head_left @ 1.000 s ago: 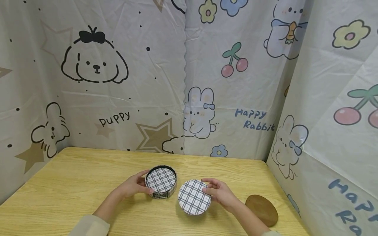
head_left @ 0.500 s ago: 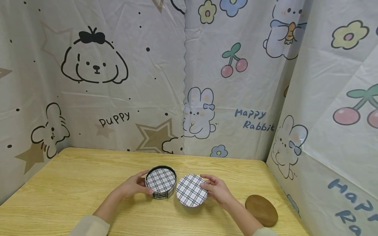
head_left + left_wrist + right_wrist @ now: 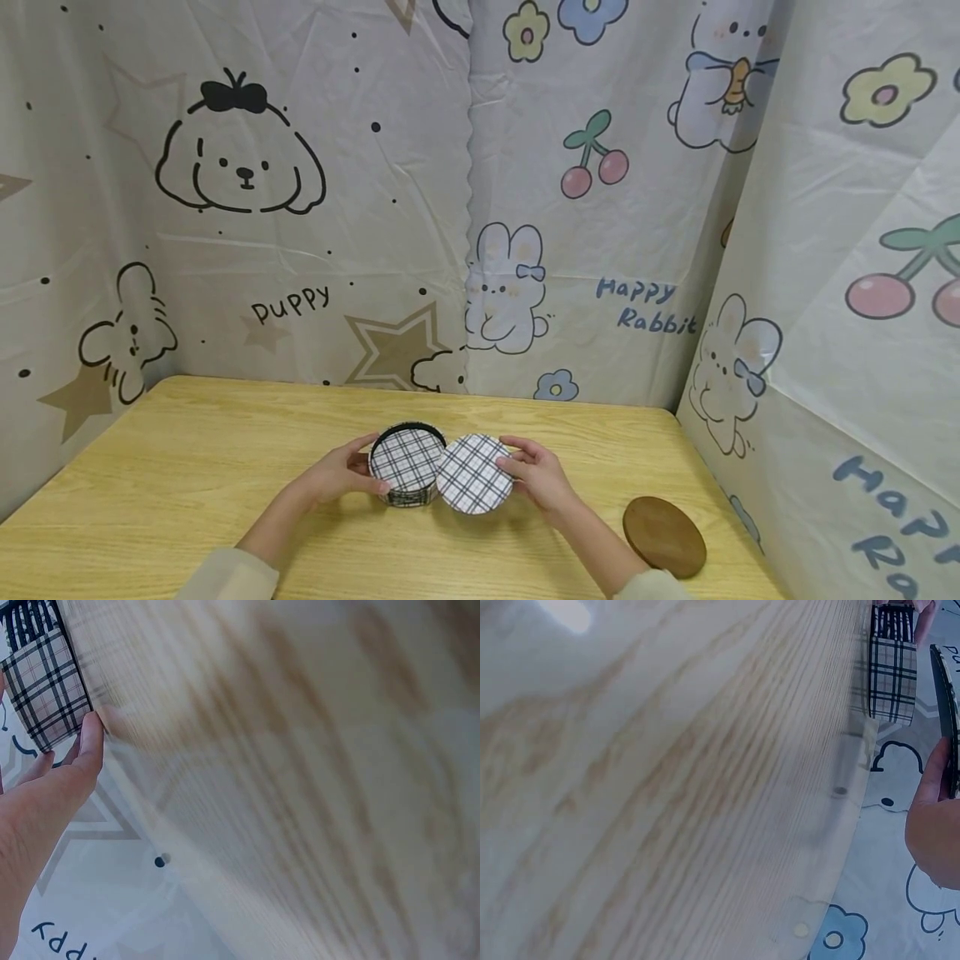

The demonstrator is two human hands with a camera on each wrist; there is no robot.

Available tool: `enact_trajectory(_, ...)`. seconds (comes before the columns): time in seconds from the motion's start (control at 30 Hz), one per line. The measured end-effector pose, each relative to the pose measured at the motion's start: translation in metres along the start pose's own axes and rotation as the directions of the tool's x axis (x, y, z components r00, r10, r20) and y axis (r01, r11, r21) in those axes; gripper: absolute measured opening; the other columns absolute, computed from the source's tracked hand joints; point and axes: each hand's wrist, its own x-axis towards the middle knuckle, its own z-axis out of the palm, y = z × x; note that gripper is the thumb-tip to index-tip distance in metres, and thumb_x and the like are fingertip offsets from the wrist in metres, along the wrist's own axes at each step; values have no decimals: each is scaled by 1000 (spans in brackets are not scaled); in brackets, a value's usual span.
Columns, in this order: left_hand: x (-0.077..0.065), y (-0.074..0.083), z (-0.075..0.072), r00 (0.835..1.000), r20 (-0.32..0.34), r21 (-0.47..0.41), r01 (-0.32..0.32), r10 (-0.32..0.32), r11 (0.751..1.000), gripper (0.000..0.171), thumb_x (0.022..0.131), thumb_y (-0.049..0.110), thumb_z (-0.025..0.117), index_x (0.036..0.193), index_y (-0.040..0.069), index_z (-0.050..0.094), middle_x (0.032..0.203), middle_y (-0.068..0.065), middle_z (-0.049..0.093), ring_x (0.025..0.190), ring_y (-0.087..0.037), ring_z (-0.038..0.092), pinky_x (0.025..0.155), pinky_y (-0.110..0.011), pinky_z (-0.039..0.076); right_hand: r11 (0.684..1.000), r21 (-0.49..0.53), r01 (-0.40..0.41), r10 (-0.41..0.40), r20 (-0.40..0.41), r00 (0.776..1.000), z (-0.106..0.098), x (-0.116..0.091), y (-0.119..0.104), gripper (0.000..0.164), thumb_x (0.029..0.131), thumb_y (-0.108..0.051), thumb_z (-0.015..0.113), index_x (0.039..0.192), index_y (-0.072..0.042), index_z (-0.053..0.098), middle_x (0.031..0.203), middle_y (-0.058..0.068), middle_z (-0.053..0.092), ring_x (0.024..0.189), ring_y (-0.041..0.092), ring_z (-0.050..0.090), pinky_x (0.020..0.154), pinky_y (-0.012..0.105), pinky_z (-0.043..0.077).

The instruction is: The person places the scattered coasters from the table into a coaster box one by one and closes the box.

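My left hand (image 3: 341, 475) grips a round black-and-white plaid coaster holder (image 3: 408, 498) standing on the table, thumb at its front and fingers round its left side. A plaid disc lies inside below the dark inner rim. In the left wrist view the holder's plaid wall (image 3: 52, 686) shows beside the thumb. My right hand (image 3: 542, 482) pinches a round plaid coaster (image 3: 474, 477) by its right edge, tilted and overlapping the holder's right side in the head view. The right wrist view shows this coaster (image 3: 943, 697) raised off the table, its underside dark.
A flat brown oval piece (image 3: 664, 536) lies on the wood-grain table (image 3: 225, 450) at the right, near my right forearm. Printed cloth curtains (image 3: 390, 250) rise behind the table and along its right side.
My right hand has carried the coaster leftward and away from me, up to the holder's right side. My left hand and the holder have stayed in place.
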Motion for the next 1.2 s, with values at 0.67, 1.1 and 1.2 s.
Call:
enact_trajectory(0.67, 1, -1, 0, 999, -29, 20, 41, -40, 999, 98, 72, 22, 81, 147, 2, 23, 125, -23, 55, 107, -24, 58, 94, -44, 48, 998, 64, -1, 5, -63, 998, 31, 18, 1, 49, 88, -5, 63, 132, 6, 46, 87, 1, 57, 74, 8, 61, 67, 23, 55)
enact_trajectory(1.1, 1, 1, 0, 998, -38, 21, 60, -59, 998, 98, 71, 22, 82, 147, 3, 24, 127, -24, 54, 110, -27, 57, 95, -45, 48, 997, 79, -12, 21, -110, 994, 61, 28, 1, 44, 88, -5, 62, 129, 3, 50, 88, 2, 57, 72, 9, 61, 66, 23, 55)
enact_trajectory(1.2, 0, 1, 0, 998, -35, 15, 58, -57, 998, 98, 71, 21, 82, 147, 3, 23, 128, -25, 53, 111, -28, 57, 95, -45, 47, 997, 79, -12, 22, -120, 993, 68, 29, 2, 44, 88, -4, 62, 129, 3, 49, 89, 3, 58, 72, 9, 61, 66, 23, 55)
